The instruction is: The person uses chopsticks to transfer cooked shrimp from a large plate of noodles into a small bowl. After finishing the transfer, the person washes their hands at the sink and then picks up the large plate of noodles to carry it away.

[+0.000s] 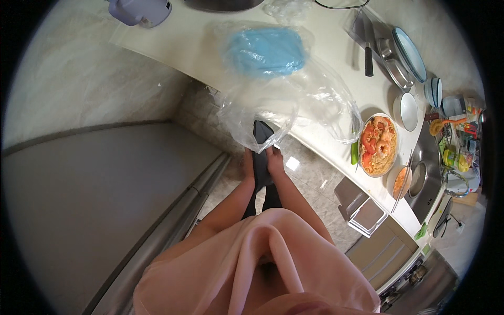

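Observation:
A clear plastic bag (315,94) lies on the white counter with a light blue item (267,51) inside, and its loose end hangs over the front edge. At that end, the fingers of my right hand (275,160) are closed on the bag's rim. My left hand (249,163) is just left of it, beside the bag's lowest corner; its fingertips are partly hidden and its grip is unclear. Dark cloth (260,169) shows between the two hands, below the bag.
On the right of the counter are a plate of noodles with shrimp (378,145), a small bowl of orange food (399,183), chopsticks (402,181), a white bowl (406,112), a black-handled knife (369,61) and a steel sink (423,177). A lavender appliance (151,12) stands top left.

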### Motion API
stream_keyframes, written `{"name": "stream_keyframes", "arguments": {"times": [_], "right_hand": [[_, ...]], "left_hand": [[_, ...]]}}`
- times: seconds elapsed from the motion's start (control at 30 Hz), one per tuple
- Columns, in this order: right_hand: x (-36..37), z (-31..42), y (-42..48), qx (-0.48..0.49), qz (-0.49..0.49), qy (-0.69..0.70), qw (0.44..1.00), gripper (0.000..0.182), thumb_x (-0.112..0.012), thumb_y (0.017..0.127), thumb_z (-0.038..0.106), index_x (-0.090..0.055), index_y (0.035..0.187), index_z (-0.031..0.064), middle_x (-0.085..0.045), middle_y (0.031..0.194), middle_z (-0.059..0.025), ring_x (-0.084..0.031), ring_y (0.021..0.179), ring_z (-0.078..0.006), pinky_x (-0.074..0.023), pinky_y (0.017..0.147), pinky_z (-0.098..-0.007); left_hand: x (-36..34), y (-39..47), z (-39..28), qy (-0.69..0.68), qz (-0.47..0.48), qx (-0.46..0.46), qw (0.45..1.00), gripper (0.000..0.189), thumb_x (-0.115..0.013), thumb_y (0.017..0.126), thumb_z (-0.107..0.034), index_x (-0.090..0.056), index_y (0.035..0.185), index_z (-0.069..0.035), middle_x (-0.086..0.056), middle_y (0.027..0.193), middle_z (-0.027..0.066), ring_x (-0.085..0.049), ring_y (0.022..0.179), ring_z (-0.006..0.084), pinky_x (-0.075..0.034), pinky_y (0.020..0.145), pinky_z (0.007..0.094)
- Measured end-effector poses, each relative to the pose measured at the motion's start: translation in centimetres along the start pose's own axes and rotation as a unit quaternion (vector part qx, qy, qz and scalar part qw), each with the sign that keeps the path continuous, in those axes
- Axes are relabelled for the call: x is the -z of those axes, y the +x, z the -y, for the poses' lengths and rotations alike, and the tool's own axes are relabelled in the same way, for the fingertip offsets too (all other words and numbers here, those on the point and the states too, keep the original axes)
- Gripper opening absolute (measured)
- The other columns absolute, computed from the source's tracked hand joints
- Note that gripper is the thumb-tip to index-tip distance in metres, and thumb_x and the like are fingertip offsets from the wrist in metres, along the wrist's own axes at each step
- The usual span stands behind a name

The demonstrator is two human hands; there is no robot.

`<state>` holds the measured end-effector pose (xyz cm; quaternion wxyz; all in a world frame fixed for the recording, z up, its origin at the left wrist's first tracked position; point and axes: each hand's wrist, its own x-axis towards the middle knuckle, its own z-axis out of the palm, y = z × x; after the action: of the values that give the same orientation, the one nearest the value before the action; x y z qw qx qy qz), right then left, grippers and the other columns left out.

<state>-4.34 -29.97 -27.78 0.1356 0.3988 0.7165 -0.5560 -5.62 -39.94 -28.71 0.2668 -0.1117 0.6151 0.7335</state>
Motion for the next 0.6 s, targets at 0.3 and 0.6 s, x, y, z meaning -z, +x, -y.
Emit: {"name": "stream_keyframes", "arguments": {"times": [0.3,0.6], "right_hand": [[2.3,5.7,-5.5,-0.139,0.093,0.656,0.736,0.049,-0.046,0.094,0.04,-0.05,0.124,0.0018,-0.051,0.128,-0.014,-0.047,0.12,-0.0255,-0.033,0.106,-0.0379],[-0.2,3.4,-5.9,0.035,-0.107,0.143,0.983,0.044,-0.048,0.096,0.035,-0.056,0.094,-0.0083,-0.059,0.07,-0.0172,-0.053,0.065,-0.0261,-0.044,0.069,-0.036]], "left_hand": [[-1.8,-1.0,-4.5,0.606,0.071,-0.348,0.712,0.041,-0.032,0.098,-0.023,-0.04,0.133,-0.004,-0.048,0.127,0.008,-0.046,0.117,0.0195,-0.036,0.102,0.0322],[-1.0,2.1,0.7,0.209,0.05,0.028,0.976,0.046,-0.046,0.091,-0.032,-0.048,0.124,0.0,-0.055,0.115,0.0179,-0.051,0.11,0.0319,-0.039,0.098,0.0374]]}}
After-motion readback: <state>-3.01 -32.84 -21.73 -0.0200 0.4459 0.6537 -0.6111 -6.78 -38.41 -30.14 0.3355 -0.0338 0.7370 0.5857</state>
